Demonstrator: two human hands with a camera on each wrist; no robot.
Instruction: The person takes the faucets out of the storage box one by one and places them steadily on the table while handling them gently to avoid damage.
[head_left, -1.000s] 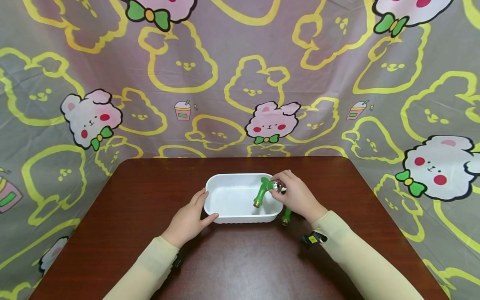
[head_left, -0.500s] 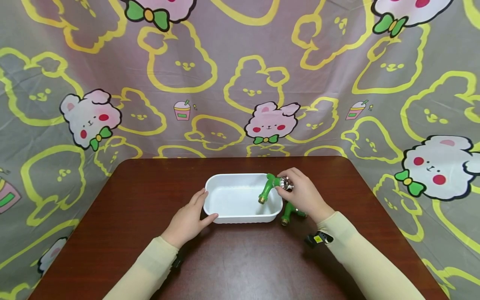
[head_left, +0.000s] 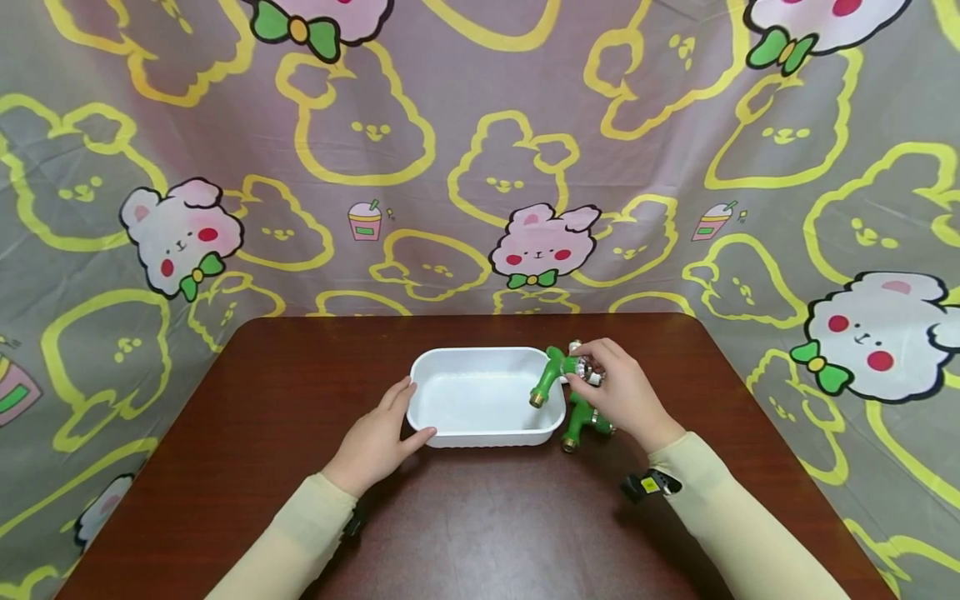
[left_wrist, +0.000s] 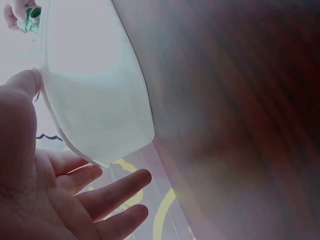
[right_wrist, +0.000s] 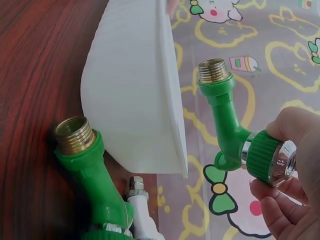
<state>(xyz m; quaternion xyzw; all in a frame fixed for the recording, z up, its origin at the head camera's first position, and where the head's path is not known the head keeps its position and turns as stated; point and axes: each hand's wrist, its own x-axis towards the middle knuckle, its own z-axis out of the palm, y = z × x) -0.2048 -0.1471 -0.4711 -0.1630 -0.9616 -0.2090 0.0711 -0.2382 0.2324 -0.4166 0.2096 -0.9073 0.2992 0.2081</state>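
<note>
My right hand (head_left: 626, 387) pinches a green tap (head_left: 552, 377) by the chrome end of its body. It is in the air over the right end of a white plastic basin (head_left: 480, 437). In the right wrist view the held green tap (right_wrist: 225, 115) has its brass threaded end up and clear of the basin wall (right_wrist: 132, 80). My left hand (head_left: 375, 437) rests at the basin's left end, thumb on the front rim, fingers along the side. In the left wrist view those fingers (left_wrist: 115, 195) are fairly straight.
A second green tap (head_left: 576, 423) lies on the brown table (head_left: 480, 517), just right of the basin. Beside it, in the right wrist view, is a white tap (right_wrist: 142, 212) with a metal tip. A patterned cloth (head_left: 442, 267) hangs behind the table.
My right hand has moved to the right with the green tap, from over the basin toward its right rim. More of the second green tap now shows. My left hand stays put.
</note>
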